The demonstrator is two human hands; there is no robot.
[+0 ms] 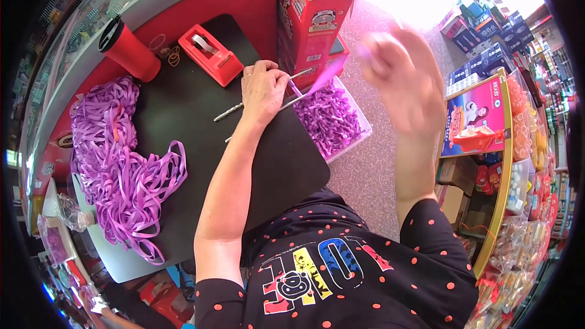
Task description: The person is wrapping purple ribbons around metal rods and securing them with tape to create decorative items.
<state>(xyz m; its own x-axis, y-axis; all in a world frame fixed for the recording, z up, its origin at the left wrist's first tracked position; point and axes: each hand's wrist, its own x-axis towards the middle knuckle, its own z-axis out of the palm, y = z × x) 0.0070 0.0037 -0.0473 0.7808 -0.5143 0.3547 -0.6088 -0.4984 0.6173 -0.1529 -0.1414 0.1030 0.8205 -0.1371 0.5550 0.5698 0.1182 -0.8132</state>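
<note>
My left hand is closed over two thin metal rods above the table's right part. Purple ribbon crosses the rods just beyond its fingertips. From there a blurred purple strip runs up toward my right hand, which is raised above the floor and smeared by motion. Its fingers look curled, with a purple tint at the tips. Below the rods, a white plastic bin holds many short purple ribbon pieces. A large tangled heap of purple ribbon covers the table's left side.
On the black tabletop stand a red tape dispenser and a red tumbler, with rubber bands between them. A tall red box rises behind the bin. Shelves of packaged goods line the right; stacked cartons stand farther back.
</note>
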